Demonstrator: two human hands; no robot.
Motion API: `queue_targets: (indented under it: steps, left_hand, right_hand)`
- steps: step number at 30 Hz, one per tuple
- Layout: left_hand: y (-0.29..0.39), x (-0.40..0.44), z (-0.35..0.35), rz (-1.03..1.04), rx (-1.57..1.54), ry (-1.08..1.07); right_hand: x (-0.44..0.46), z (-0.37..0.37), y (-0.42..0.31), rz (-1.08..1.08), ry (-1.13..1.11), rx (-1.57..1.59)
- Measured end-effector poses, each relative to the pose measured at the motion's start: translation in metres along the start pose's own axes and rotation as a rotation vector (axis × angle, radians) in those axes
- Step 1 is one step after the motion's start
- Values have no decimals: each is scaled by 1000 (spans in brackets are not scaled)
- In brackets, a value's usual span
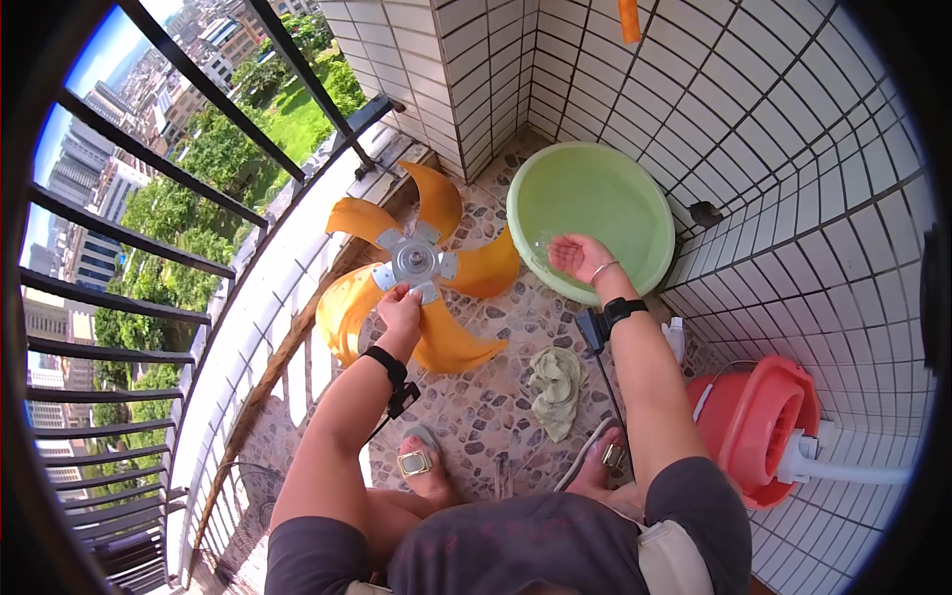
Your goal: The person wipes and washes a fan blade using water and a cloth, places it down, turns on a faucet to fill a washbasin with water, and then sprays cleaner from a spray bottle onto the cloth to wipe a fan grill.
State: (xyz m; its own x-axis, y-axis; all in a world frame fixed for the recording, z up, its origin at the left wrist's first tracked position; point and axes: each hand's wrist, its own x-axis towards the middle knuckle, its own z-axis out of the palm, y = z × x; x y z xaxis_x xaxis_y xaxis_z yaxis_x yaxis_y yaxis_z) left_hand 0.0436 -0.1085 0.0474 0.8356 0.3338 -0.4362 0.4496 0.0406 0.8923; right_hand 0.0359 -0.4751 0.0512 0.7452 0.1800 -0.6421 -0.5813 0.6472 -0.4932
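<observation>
An orange fan blade wheel (466, 342) with several curved blades and a silver metal hub (416, 261) is in front of me at the left. My left hand (401, 309) is closed on the hub's lower edge, thumb and fingers pinched at one metal plate. My right hand (579, 258) is over the near left rim of a light green basin (650, 213), palm turned up and fingers apart from any object. Clear water drops show beside its fingertips. How deep the water in the basin is, I cannot tell. A crumpled pale green cloth (557, 393) lies on the pebble-patterned floor below the basin.
A red mop bucket (729, 431) with a white-handled mop (843, 468) stands at the right by the tiled wall (793, 248). Black railing bars (129, 238) and a ledge (248, 347) run along the left. My sandalled feet (424, 464) are below the fan blade wheel.
</observation>
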Motion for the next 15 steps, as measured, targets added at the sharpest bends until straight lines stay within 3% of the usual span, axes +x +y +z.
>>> queue_targets:
  steps: [1, 3, 6, 8, 9, 12, 15]
  left_hand:
    - [2, -5, 3, -28, -1, -30]
    - [-6, -6, 11, -60, -31, -7]
    - [-14, -7, 23, -83, -77, 18]
    - [-18, -7, 23, -147, -132, -32]
    - [-24, -5, 23, -141, -125, -29]
    - [-38, 6, 17, -150, -128, -69]
    - [-31, -1, 18, -136, -19, -80]
  right_hand:
    - [-6, 29, 3, 24, -197, 69]
    - [-34, 120, 26, 133, -323, -174]
    - [-23, 172, 82, 142, -389, -242]
    - [-20, 188, 99, -87, -82, -839]
    - [-16, 180, 98, -222, -59, -909]
    - [-15, 135, 60, -427, 127, -630]
    - [-13, 77, 15, -618, 518, -567]
